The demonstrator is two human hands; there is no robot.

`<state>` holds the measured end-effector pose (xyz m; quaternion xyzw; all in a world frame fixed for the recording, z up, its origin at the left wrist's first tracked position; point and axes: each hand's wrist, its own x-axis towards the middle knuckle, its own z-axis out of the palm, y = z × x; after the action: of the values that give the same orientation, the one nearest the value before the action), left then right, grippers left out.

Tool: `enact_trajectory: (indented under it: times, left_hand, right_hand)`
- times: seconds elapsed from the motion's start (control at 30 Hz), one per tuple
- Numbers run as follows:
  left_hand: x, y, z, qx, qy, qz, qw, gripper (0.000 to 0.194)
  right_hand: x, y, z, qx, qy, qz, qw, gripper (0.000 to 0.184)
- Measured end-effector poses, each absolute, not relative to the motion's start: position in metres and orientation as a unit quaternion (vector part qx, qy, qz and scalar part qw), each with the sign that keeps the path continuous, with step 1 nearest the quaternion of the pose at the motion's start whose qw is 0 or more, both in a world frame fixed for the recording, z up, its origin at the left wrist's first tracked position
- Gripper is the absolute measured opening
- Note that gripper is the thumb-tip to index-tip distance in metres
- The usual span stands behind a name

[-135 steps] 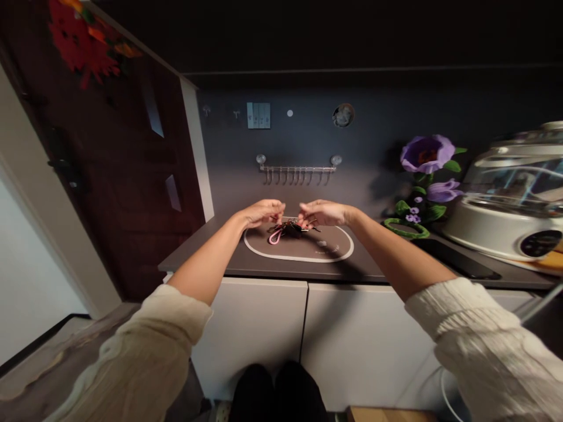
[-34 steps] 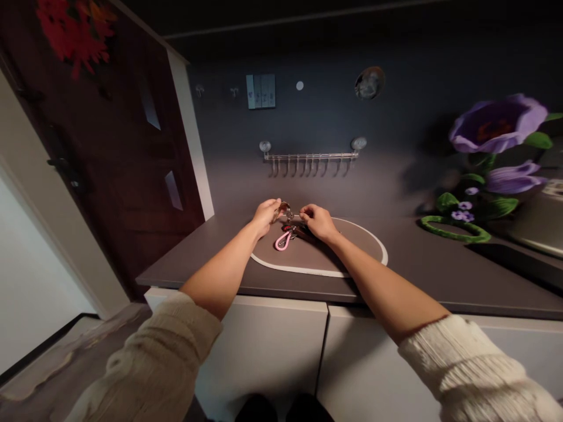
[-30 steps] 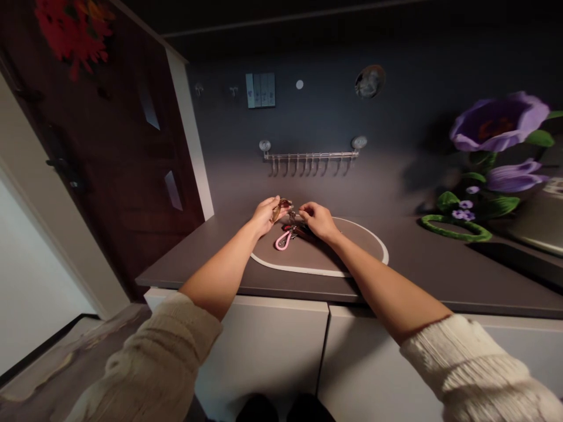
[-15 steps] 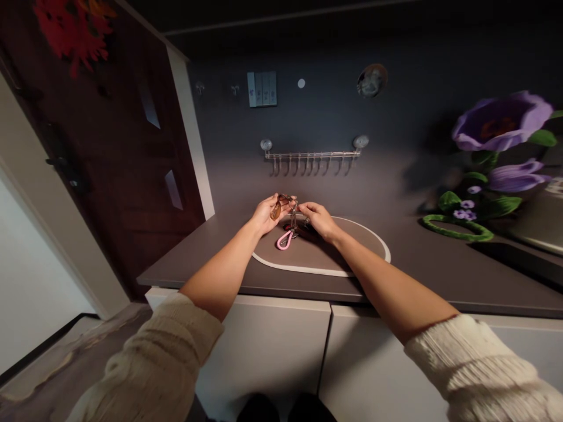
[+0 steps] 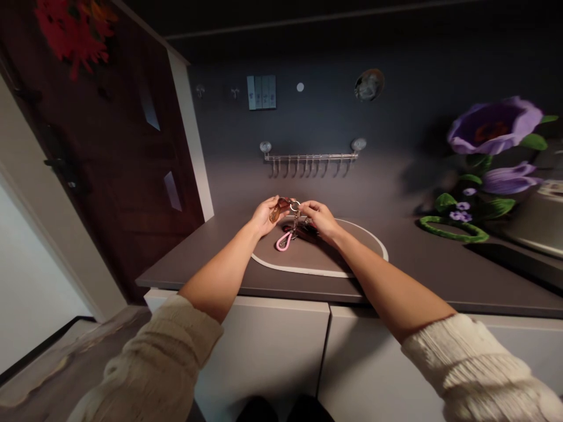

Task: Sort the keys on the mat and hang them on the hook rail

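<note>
My left hand (image 5: 264, 214) is closed on a brown keychain fob (image 5: 275, 212) with a dark strap. From the strap's end a metal key ring (image 5: 295, 206) stands up between my two hands. The thumb and fingers of my right hand (image 5: 320, 218) pinch the ring's right side. Below it hangs a metal chain (image 5: 296, 221), and a pink loop strap (image 5: 284, 241) lies under it on an oval mat (image 5: 303, 271) with a white rim. Small dark and red items lie on the mat, partly hidden behind my right hand.
A clear rail with hooks (image 5: 311, 157) is fixed to the wall behind. Purple artificial flowers (image 5: 495, 126) and a green ring (image 5: 453, 235) stand on the counter (image 5: 422, 281) at right, beside a pale rounded object (image 5: 534, 217). A dark red door (image 5: 132, 158) is at left.
The key ring has turned and now shows as an open circle between my hands. My right hand stays close to it. The view has shifted slightly.
</note>
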<state>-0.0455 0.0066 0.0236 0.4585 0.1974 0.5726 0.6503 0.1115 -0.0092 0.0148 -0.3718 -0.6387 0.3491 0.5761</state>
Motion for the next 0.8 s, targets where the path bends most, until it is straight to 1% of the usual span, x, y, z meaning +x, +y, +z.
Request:
enact_trajectory:
  times: [0.1, 0.2, 0.4, 0.53, 0.6, 0.8]
  left_hand:
    - [-0.045, 0.005, 0.025, 0.472, 0.241, 0.587, 0.612, 0.009]
    - [-0.042, 0.005, 0.023, 0.513, 0.280, 0.589, 0.559, 0.008]
    - [-0.039, 0.004, 0.016, 0.657, 0.323, 0.577, 0.364, 0.012]
    - [-0.038, 0.000, 0.016, 0.720, 0.355, 0.535, 0.262, 0.008]
    - [-0.037, -0.003, 0.018, 0.731, 0.350, 0.535, 0.237, 0.006]
    - [-0.033, -0.012, 0.025, 0.718, 0.308, 0.581, 0.227, 0.015]
  right_hand:
    - [0.114, -0.009, 0.018, -0.364, -0.626, 0.340, 0.600, 0.021]
    - [0.117, -0.007, 0.021, -0.365, -0.622, 0.323, 0.612, 0.025]
    - [0.122, -0.002, 0.023, -0.373, -0.633, 0.274, 0.620, 0.034]
    - [0.123, 0.000, 0.022, -0.364, -0.631, 0.271, 0.629, 0.036]
    - [0.123, 0.000, 0.022, -0.362, -0.625, 0.272, 0.636, 0.036]
    - [0.119, 0.001, 0.020, -0.349, -0.630, 0.284, 0.633, 0.036]
